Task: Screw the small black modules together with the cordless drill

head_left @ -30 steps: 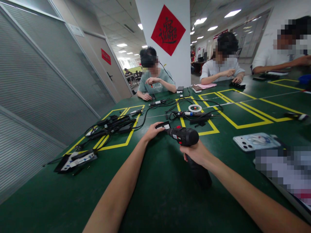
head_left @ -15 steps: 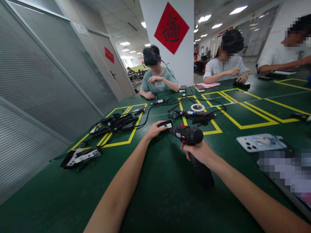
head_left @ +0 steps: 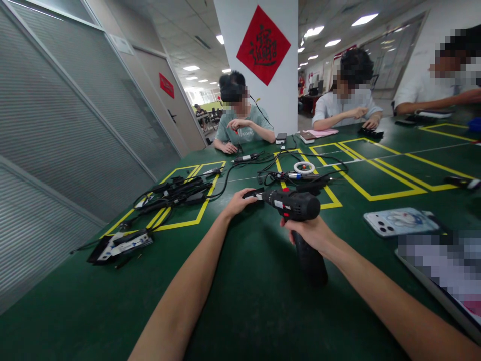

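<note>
My right hand (head_left: pixel 310 231) is wrapped round the handle of a black cordless drill (head_left: pixel 296 204) with red switches. The drill's chuck points left and away, at a small black piece with a white part (head_left: pixel 255 193). Fingers of my left hand (head_left: pixel 239 203) grip that piece from its left side on the green table (head_left: pixel 233 311). Whether the drill's tip touches the piece cannot be made out, as the chuck partly covers it.
Left lies a heap of black cables (head_left: pixel 176 193), with a black tray of small parts (head_left: pixel 122 245) nearer. Beyond the drill are a white ring (head_left: pixel 303 168) and corded pen-like tools (head_left: pixel 296 176). A phone (head_left: pixel 400 221) lies right. Several people (head_left: pixel 244 118) sit across the table.
The drill has turned slightly and its rear has risen a little to the right, its chuck now covering more of the piece. My left hand stays on the piece.
</note>
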Demonstrator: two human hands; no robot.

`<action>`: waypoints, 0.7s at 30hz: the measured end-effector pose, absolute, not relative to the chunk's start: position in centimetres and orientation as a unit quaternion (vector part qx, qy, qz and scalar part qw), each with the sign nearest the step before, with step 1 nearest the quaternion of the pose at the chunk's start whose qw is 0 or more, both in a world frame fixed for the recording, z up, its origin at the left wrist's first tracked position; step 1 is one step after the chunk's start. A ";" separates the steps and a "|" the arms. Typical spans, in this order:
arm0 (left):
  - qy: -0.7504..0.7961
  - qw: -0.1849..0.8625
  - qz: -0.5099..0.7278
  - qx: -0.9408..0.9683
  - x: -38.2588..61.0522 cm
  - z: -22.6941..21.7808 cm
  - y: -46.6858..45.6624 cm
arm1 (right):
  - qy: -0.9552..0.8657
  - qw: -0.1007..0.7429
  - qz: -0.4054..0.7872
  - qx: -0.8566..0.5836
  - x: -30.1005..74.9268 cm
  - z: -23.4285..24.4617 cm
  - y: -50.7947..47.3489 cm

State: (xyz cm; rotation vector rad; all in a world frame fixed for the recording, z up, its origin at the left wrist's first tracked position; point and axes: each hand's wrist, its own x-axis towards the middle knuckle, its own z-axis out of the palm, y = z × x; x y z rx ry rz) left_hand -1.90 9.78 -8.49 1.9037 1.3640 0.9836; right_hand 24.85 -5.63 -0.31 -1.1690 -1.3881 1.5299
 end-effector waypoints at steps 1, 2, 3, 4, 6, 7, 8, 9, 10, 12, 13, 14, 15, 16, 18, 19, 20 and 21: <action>0.513 0.297 0.369 0.716 -1.9 -8.4 9.8 | -0.544 0.369 0.597 -0.459 24.7 -0.3 -5.6; 0.513 0.298 0.370 0.715 -1.9 -8.4 9.7 | -0.546 0.363 0.598 -0.462 24.6 -0.3 -5.6; 0.511 0.300 0.370 0.715 -1.9 -8.4 9.7 | -0.547 0.359 0.598 -0.464 24.5 -0.3 -5.7; 0.508 0.303 0.371 0.716 -1.8 -8.3 9.6 | -0.549 0.355 0.598 -0.464 24.5 -0.4 -5.7; 0.499 0.310 0.373 0.718 -1.8 -8.3 9.5 | -0.553 0.354 0.595 -0.464 24.4 -0.5 -5.7; 0.495 0.312 0.374 0.719 -1.8 -8.2 9.5 | -0.554 0.356 0.593 -0.463 24.4 -0.6 -5.7; 0.494 0.313 0.374 0.719 -1.8 -8.2 9.4 | -0.554 0.357 0.593 -0.462 24.4 -0.6 -5.7; 0.495 0.312 0.375 0.719 -1.7 -8.2 9.4 | -0.553 0.358 0.594 -0.462 24.4 -0.7 -5.7; 0.496 0.311 0.376 0.718 -1.7 -8.1 9.3 | -0.552 0.357 0.595 -0.462 24.4 -0.8 -5.6; 0.498 0.308 0.376 0.718 -1.6 -8.0 9.3 | -0.553 0.354 0.596 -0.463 24.5 -0.9 -5.6; 0.498 0.307 0.377 0.718 -1.6 -8.0 9.2 | -0.554 0.353 0.596 -0.462 24.5 -0.9 -5.6; 0.497 0.306 0.378 0.718 -1.6 -8.0 9.2 | -0.556 0.353 0.596 -0.460 24.5 -1.0 -5.5; 0.498 0.307 0.378 0.718 -1.6 -8.0 9.3 | -0.557 0.355 0.595 -0.458 24.5 -1.0 -5.5; 0.499 0.307 0.379 0.716 -1.6 -8.0 9.3 | -0.557 0.355 0.595 -0.457 24.5 -1.1 -5.4; 0.503 0.309 0.377 0.714 -1.6 -8.0 9.3 | -0.556 0.354 0.595 -0.461 24.5 -1.1 -5.4; 0.505 0.310 0.375 0.713 -1.6 -8.0 9.3 | -0.556 0.353 0.593 -0.464 24.4 -1.2 -5.4; 0.506 0.311 0.373 0.713 -1.7 -8.1 9.3 | -0.558 0.351 0.590 -0.467 24.4 -1.2 -5.3; 0.508 0.310 0.371 0.713 -1.7 -8.1 9.3 | -0.562 0.348 0.586 -0.469 24.4 -1.2 -5.3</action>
